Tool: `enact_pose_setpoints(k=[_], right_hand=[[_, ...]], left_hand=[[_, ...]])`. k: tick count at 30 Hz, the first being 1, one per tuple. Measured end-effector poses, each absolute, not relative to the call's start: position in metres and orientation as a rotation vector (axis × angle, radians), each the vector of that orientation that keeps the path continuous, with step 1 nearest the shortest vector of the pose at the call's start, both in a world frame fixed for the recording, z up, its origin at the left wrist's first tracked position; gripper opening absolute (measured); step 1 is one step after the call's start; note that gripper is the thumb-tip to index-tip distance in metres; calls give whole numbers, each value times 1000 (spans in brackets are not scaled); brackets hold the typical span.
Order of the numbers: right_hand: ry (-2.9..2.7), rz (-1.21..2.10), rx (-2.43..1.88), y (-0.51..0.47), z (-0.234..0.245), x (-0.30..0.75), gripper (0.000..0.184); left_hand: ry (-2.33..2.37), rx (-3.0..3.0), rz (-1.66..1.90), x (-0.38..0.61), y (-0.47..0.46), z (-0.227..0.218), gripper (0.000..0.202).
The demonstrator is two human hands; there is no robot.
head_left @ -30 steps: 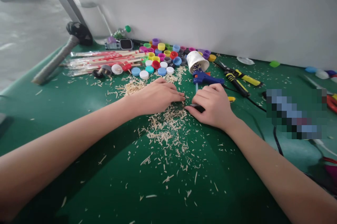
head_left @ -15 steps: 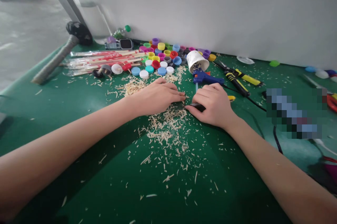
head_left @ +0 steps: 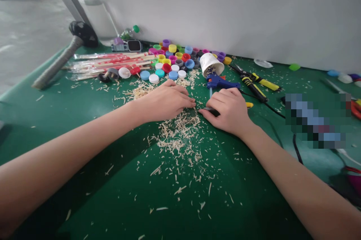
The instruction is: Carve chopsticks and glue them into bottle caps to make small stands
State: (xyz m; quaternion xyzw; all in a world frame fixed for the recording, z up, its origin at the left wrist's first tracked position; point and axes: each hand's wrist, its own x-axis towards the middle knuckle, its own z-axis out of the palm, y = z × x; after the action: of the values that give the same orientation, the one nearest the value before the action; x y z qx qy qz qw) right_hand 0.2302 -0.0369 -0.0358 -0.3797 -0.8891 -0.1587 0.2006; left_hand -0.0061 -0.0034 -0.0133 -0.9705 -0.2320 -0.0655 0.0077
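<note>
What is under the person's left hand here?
Pale shavings on the green tabletop show along the near side of the left hand, with more at its far side. Whatever lies directly beneath the hand is covered, so whether it holds anything cannot be told.

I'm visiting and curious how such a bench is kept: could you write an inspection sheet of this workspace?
Surface: green tabletop, scattered with pale shavings.
Things in hand: dark tool; type unclear.
Clutter: colourful caps, wrapped sticks, tipped white cup, blue glue gun, yellow-and-black pliers.
Left grip: among shavings; anything beneath hidden.
Right grip: closed around the dark tool.
Cables: black cable at right.
Surroundings: pale wall behind; grey floor beyond the left edge.
</note>
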Motion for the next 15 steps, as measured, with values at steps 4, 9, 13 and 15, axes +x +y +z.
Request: enact_pose_setpoints(k=[4, 9, 13, 15], right_hand=[[-2480, -425, -1056, -37, -36, 230, 27], [-2510, -418, -1042, -37, -36, 230, 29], [-2462, -454, -1068, -38, -35, 229, 28], [-2508, -423, -1065, -38, -35, 230, 28]], left_hand=[[-728, -3044, -213, -7, -2, -15, 39], [-719, -3011, -206, -7, -2, -14, 38], [-709, -2999, -183, -7, -2, -12, 37], [-711, -3002, -182, -7, -2, -11, 38]])
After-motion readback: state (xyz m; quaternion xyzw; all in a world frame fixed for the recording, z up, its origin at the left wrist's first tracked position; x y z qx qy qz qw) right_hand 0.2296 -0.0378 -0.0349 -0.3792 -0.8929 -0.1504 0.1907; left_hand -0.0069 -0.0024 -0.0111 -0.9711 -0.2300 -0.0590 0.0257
